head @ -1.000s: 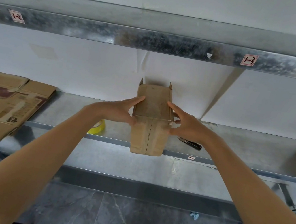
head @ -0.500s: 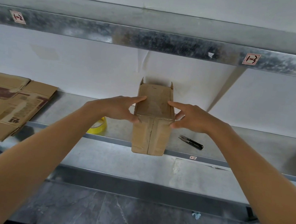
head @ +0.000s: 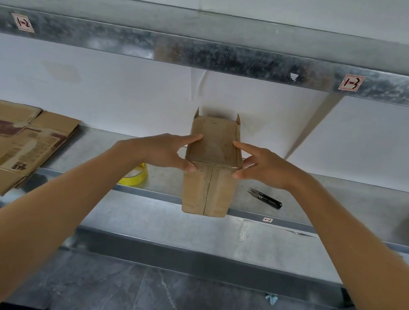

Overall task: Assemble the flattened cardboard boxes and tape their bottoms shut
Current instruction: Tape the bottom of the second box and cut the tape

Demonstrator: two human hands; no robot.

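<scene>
The flattened boxes (head: 11,144) lie stacked at the far left of the shelf (head: 337,198). The tape roll (head: 136,178) sits just behind my left hand (head: 164,150). That grip pinches the left edge of the box (head: 210,171), finger on top and thumb at the front corner. The box lies on its side, its seamed end overhanging the shelf lip. My right hand (head: 262,167) pinches the opposite edge likewise, and the snips (head: 265,199) lie beyond it. As I judge it, freeing one hand for tape could let the box tip off, or let the flaps spring apart.
</scene>
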